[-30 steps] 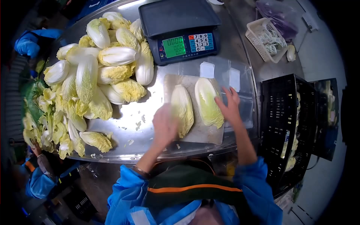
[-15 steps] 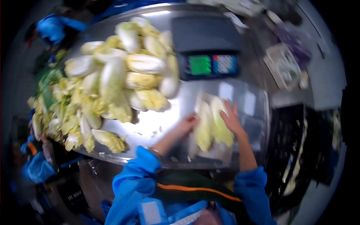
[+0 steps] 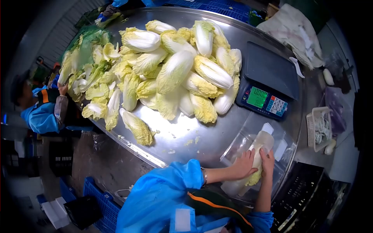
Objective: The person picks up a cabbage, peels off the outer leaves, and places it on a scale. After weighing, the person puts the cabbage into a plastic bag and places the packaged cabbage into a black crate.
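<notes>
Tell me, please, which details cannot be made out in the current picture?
- Head view: cabbage between the hands; the left hand and right hand hide part of it.
- Head view: lower figures on the scale display; too small to read.
- Head view: lower end of the black crate; lost at the dark bottom edge.

Cabbage heap (image 3: 175, 73) on table (image 3: 206, 138); scale (image 3: 270, 73) right of heap. Single cabbage (image 3: 264, 139) before scale. Basket (image 3: 310, 126) right of table, crate (image 3: 297, 194) nearer.
</notes>
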A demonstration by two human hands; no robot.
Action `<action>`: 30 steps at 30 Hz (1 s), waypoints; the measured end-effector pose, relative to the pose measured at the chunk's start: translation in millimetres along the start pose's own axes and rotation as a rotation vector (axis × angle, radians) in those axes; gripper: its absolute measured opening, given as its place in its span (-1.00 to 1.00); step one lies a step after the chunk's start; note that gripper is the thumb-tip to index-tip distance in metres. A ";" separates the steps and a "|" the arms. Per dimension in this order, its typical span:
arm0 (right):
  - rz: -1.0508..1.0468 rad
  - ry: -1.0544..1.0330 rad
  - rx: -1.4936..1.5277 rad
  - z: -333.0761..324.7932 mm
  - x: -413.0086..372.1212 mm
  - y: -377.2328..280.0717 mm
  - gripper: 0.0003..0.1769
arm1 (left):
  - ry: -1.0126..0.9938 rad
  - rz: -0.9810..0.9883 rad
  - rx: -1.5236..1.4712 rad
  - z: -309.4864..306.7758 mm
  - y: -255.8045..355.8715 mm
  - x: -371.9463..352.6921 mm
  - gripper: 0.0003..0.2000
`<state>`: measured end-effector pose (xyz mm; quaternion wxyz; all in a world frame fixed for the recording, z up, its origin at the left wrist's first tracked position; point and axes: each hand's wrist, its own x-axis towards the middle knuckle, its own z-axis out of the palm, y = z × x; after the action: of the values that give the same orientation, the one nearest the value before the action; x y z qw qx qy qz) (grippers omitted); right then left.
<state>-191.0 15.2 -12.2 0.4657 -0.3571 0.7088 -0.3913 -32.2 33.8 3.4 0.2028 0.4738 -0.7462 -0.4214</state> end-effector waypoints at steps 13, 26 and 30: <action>0.110 -0.122 0.567 -187.5 -154.0 -7.1 -0.68 | -0.482 0.728 0.170 10.8 -108.4 23.0 -0.65; 0.222 -0.448 0.106 -39.2 -213.4 -16.4 -0.64 | -0.333 0.625 0.196 21.7 -138.7 67.4 -0.81; 0.154 -0.445 0.070 -18.2 -209.5 -33.4 -0.61 | -0.365 0.857 0.264 6.4 -139.6 38.8 -0.83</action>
<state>-138.2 187.0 102.0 0.6512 -0.3631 0.5997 -0.2906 20.0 -24.8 -118.7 0.1622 0.0639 -0.9447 -0.2778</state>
